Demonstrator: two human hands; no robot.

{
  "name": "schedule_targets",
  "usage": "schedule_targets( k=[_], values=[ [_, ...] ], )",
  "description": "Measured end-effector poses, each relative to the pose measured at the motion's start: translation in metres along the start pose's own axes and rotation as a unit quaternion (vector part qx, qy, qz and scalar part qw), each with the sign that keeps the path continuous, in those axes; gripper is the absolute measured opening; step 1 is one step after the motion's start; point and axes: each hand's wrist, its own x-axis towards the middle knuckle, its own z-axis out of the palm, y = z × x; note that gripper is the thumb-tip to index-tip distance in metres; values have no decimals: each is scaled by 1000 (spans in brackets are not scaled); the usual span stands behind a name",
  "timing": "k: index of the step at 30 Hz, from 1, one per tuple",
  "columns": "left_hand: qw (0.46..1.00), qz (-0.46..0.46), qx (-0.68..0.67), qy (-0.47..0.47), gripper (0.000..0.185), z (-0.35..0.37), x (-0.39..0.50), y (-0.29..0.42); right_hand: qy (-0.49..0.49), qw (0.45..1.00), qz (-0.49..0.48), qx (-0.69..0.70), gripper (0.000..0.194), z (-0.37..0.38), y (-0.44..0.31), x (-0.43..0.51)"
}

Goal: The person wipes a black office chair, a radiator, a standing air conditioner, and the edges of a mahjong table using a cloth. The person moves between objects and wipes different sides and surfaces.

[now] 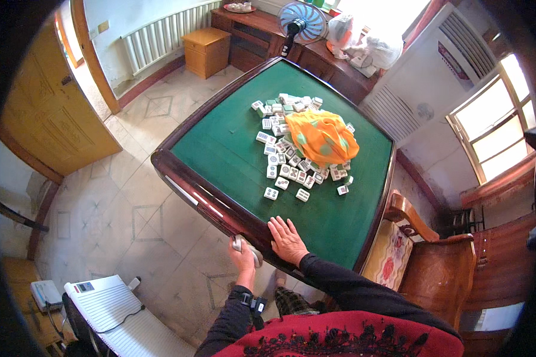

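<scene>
My left hand (243,256) is closed around a grey-white object (254,257), partly hidden by the fingers, beside the near edge of the table; I cannot tell what it is. My right hand (288,241) lies palm down on the dark wooden rim and green felt of the mahjong table (223,165), fingers slightly apart and holding nothing. Farther in on the felt is a loose heap of mahjong tiles (285,170), some face up, others green-backed. A crumpled orange cloth with pale green spots (324,136) covers part of the heap.
A wooden chair with a floral seat (388,254) stands at the table's right. A white slatted panel (125,312) with a cable is at lower left. Beyond the table are an electric fan (301,22), a wooden cabinet (250,26) and a small drawer cabinet (207,53). An open door (58,102) is at left.
</scene>
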Motion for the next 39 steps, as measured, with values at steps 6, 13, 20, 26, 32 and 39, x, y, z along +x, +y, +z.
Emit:
schedule_targets(
  k=[6, 13, 20, 26, 32, 39],
  values=[
    [997, -78, -20, 7, 33, -22, 116, 17, 13, 1000, -19, -10, 66, 0, 2, -1],
    [985, -141, -94, -17, 42, -21, 51, -3, 8, 1000, -9, -3, 67, 1, 1, -2],
    [862, -405, -265, -152, 44, -24, 15, -46, -4, 1000, -1, -4, 65, 0, 1, 0],
    [961, -135, -224, -89, 35, -42, 139, -1, 4, 1000, -13, -20, 65, 0, 1, 0],
    [885, -374, -241, -135, 45, -24, 30, -53, 10, 1000, -10, -13, 67, -2, 0, -1],
    [908, -228, -302, -180, 35, -55, 146, 5, -24, 1000, -2, -1, 70, 0, 2, 0]
  ],
)
